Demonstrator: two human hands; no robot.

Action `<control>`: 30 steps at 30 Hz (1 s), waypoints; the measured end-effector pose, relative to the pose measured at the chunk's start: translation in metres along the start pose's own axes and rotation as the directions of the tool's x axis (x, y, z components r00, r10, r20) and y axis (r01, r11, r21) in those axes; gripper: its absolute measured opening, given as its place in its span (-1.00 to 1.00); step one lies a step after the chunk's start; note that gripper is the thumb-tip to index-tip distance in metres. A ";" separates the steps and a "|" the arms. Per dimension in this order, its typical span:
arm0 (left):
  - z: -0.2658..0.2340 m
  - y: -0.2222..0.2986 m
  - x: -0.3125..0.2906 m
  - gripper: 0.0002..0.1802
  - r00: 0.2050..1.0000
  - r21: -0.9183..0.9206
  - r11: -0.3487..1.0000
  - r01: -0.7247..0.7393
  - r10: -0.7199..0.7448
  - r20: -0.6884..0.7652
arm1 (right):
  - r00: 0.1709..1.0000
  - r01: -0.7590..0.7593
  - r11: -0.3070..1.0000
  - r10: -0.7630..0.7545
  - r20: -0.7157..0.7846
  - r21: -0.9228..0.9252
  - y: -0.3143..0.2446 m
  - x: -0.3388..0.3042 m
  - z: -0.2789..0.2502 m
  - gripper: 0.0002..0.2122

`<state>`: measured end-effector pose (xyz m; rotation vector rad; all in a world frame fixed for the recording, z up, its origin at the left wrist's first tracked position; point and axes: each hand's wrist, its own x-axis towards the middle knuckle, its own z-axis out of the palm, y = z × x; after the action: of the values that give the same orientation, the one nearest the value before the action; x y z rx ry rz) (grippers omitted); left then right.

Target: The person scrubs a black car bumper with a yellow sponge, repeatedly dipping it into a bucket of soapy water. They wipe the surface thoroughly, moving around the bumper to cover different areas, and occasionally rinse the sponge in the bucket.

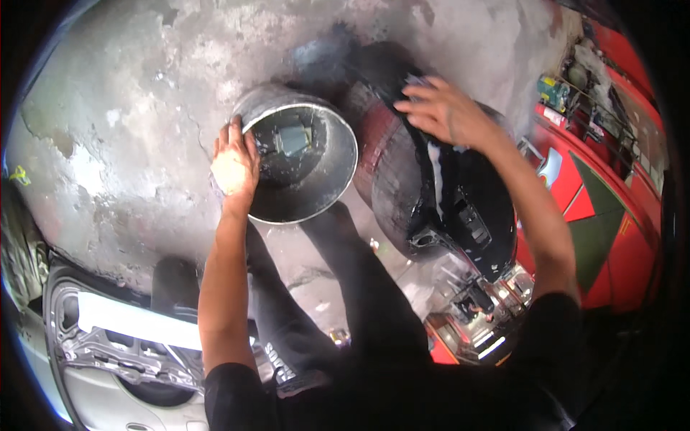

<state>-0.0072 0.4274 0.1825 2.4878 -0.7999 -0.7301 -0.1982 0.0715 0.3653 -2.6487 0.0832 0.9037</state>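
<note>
My left hand grips the left rim of a round grey metal bucket, with its fingers curled over the edge. Inside the bucket lies a grey rectangular piece on the dark, wet-looking bottom. My right hand reaches over a glossy black panel, fingers stretched out and slightly apart. A small greyish patch shows at its fingertips; whether it is a separate thing I cannot tell. Under the panel is a rounded, worn reddish-grey drum-like form. White streaks run down the panel.
A grey car door with its inner frame exposed lies at the lower left. Red panels with a dark green section stand at the right. Metal parts sit beside my legs. The concrete floor is stained and wet in patches.
</note>
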 end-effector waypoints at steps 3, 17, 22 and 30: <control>0.005 -0.003 -0.002 -0.55 0.998 0.049 0.999 0.014 -0.011 -0.069 | 0.953 0.108 0.990 -0.129 0.273 0.094 0.038 0.082 0.037 -0.68; 0.007 0.007 0.004 -0.57 0.992 0.109 0.994 -0.005 0.018 -0.125 | 0.908 -0.182 0.983 0.178 0.379 -0.027 0.133 0.157 0.091 -0.63; 0.011 0.003 -0.005 -0.57 0.993 0.084 0.996 0.012 -0.002 -0.118 | 0.978 -0.207 0.968 0.201 0.055 0.140 0.003 -0.007 -0.027 -0.62; 0.013 0.000 -0.008 -0.57 0.990 0.110 0.994 -0.011 0.026 -0.140 | 0.964 -0.164 0.944 0.215 -0.156 0.288 0.028 -0.016 -0.006 -0.68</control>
<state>-0.0212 0.4295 0.1753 2.5912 -0.8303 -0.5096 -0.2118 0.0425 0.3707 -2.4856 0.4826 0.6435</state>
